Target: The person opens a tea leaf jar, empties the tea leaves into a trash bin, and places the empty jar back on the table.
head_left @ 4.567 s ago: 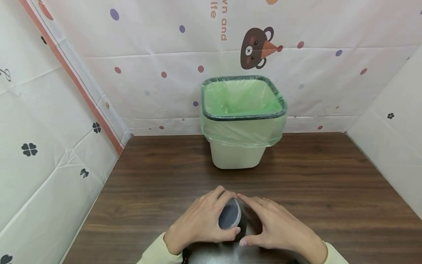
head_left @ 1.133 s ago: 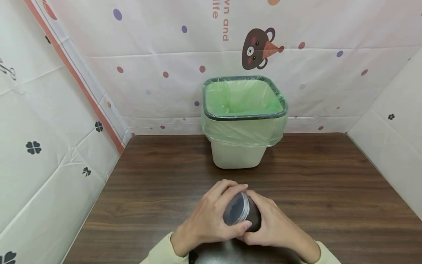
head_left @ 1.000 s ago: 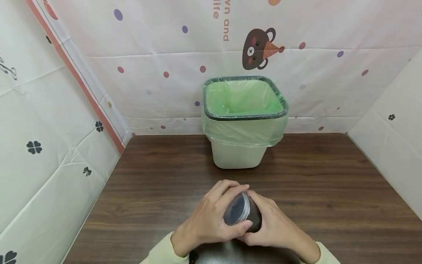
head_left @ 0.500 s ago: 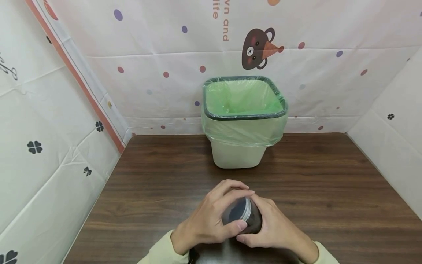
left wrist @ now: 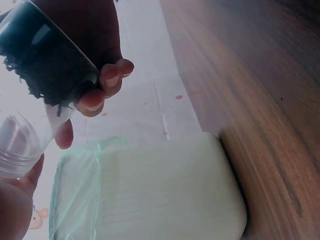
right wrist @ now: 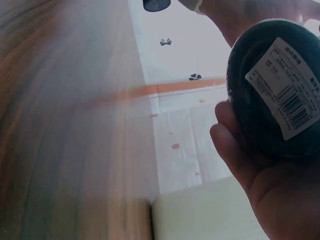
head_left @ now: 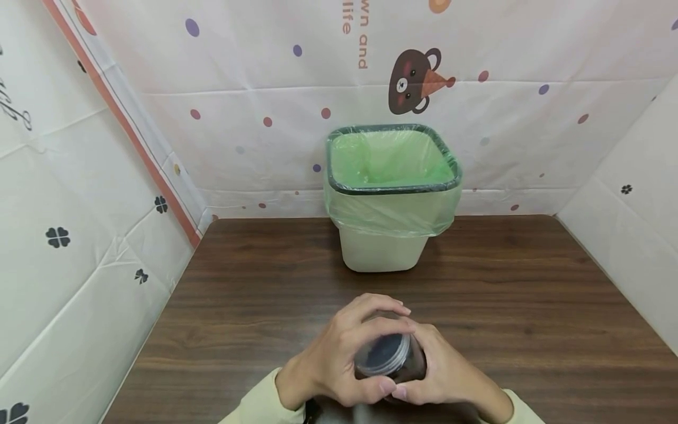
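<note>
A clear plastic jar [head_left: 410, 359] with dark, shredded-looking contents hangs tilted between both hands, off the table. Its ribbed clear lid end [left wrist: 17, 145] points toward my left hand [head_left: 339, 350], whose fingers and thumb curl round it. My right hand [head_left: 447, 371] grips the body near the base, thumb close to the left thumb. In the left wrist view, right-hand fingers [left wrist: 110, 80] wrap the dark part. The right wrist view shows the jar's round base [right wrist: 250, 125] with a white barcode label [right wrist: 287, 90]. The lid looks seated on the jar, though the hands partly hide it.
Beyond the hands a pale bin [head_left: 384, 250] stands on the dark wooden table [head_left: 254, 282], lined with a green bag [head_left: 392, 212] folded over its rim. Printed cloth [head_left: 249, 147] hangs behind the table and along both sides.
Earlier the left hand held the jar low and the right hand was beside it; now both grip it, raised and tilted. In the last half second the left fingers have shifted round the lid.
</note>
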`<state>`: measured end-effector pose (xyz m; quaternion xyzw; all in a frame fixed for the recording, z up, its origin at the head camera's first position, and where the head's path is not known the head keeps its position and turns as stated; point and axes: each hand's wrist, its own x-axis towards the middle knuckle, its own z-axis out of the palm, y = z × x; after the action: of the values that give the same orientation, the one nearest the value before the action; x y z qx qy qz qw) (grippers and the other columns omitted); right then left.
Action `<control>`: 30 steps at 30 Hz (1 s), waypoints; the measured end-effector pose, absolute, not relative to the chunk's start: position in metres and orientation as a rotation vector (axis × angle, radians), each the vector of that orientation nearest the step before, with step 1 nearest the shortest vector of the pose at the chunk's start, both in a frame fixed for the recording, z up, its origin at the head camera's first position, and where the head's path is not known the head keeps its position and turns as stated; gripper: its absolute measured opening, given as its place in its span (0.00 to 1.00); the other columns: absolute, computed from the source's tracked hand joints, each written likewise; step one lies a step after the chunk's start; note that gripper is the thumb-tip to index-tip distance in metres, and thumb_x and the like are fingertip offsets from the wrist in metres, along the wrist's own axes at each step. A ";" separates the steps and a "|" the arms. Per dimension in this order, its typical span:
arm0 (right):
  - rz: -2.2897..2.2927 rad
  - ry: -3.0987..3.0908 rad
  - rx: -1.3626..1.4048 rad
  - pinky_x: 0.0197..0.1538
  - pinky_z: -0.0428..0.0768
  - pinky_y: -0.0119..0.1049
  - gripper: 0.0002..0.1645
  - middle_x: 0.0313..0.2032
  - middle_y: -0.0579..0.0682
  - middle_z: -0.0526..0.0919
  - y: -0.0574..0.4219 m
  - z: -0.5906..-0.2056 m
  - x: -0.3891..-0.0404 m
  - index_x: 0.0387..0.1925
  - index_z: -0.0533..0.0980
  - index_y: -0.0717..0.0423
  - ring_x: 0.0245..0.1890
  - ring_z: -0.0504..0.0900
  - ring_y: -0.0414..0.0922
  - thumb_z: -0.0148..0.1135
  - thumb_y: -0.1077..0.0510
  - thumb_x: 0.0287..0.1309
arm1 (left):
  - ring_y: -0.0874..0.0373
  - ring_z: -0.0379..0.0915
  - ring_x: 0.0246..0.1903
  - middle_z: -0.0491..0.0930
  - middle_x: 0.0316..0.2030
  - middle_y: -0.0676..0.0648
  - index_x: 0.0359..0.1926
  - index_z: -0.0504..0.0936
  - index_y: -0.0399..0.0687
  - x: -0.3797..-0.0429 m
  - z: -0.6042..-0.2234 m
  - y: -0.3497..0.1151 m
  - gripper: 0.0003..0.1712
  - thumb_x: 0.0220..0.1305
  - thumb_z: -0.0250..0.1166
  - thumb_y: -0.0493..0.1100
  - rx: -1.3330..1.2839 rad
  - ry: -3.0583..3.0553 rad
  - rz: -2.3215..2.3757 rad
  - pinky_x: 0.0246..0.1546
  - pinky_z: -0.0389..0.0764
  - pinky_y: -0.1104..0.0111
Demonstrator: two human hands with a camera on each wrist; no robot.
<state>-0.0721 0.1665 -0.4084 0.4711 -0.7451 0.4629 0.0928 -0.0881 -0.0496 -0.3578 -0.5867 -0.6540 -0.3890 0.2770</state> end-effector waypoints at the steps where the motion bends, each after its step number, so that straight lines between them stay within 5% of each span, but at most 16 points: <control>1: 1.377 -2.214 1.406 0.43 0.80 0.32 0.39 0.44 0.41 0.83 0.167 -0.408 -0.072 0.57 0.73 0.51 0.41 0.82 0.38 0.77 0.49 0.41 | 0.50 0.73 0.59 0.76 0.57 0.39 0.57 0.80 0.39 -0.088 -0.357 -0.049 0.33 0.70 0.48 0.61 -1.586 -1.748 -1.053 0.60 0.74 0.63; 11: 1.450 -2.121 1.570 0.41 0.80 0.29 0.27 0.42 0.40 0.83 0.160 -0.407 -0.075 0.52 0.75 0.51 0.39 0.82 0.36 0.68 0.47 0.49 | 0.54 0.76 0.55 0.80 0.52 0.41 0.50 0.83 0.40 -0.087 -0.355 -0.046 0.23 0.57 0.67 0.49 -1.655 -1.701 -1.108 0.56 0.76 0.67; 19: 1.486 -2.119 1.573 0.37 0.80 0.26 0.27 0.40 0.41 0.83 0.157 -0.407 -0.074 0.51 0.73 0.53 0.37 0.83 0.35 0.69 0.47 0.51 | 0.58 0.77 0.50 0.80 0.47 0.44 0.45 0.84 0.43 -0.086 -0.360 -0.043 0.16 0.64 0.57 0.47 -1.572 -1.706 -1.121 0.53 0.77 0.70; 30: 1.569 -2.231 1.439 0.36 0.82 0.31 0.39 0.44 0.43 0.82 0.156 -0.410 -0.068 0.56 0.71 0.50 0.38 0.84 0.38 0.79 0.53 0.41 | 0.62 0.77 0.47 0.81 0.45 0.48 0.41 0.84 0.47 -0.084 -0.365 -0.041 0.14 0.59 0.58 0.46 -1.496 -1.749 -1.092 0.52 0.76 0.71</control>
<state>-0.0684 0.1564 -0.4095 0.4666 -0.7231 0.5086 0.0289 -0.0839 -0.0407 -0.3645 -0.5614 -0.6565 -0.4099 0.2929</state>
